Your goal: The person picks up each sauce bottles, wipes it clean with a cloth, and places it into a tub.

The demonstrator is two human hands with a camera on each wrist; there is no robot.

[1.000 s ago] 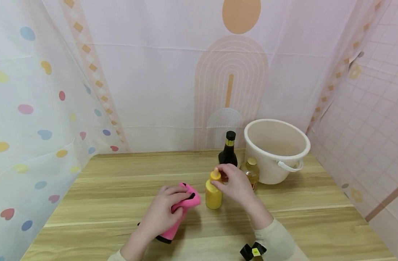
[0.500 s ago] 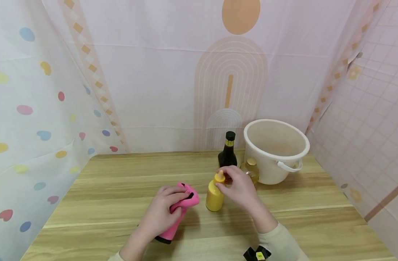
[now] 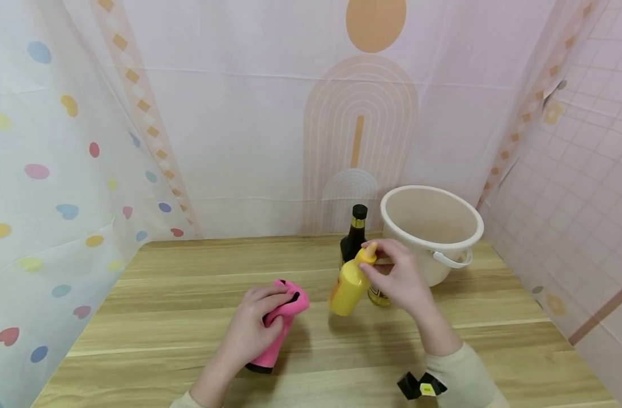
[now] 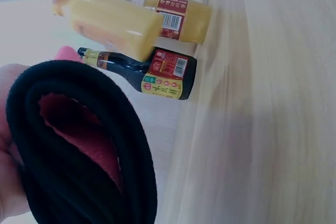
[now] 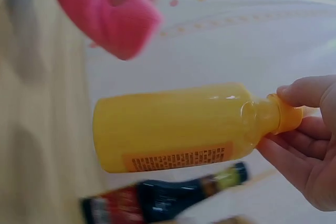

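Head view: right hand (image 3: 400, 280) pinches yellow bottle (image 3: 348, 284) by neck, fingers curled round cap; bottle lifted off tabletop (image 3: 188, 294), tilted, mid-tabletop, in front of dark bottle (image 3: 356, 235) and bucket (image 3: 432, 226) at far right edge. Left hand (image 3: 252, 326) grips pink cloth (image 3: 285, 320), resting on tabletop. Judgement: pickup done; cloth not yet on bottle, wiping still ahead.

A yellow bottle (image 4: 107, 23) hangs tilted above a dark sauce bottle (image 4: 152, 73).
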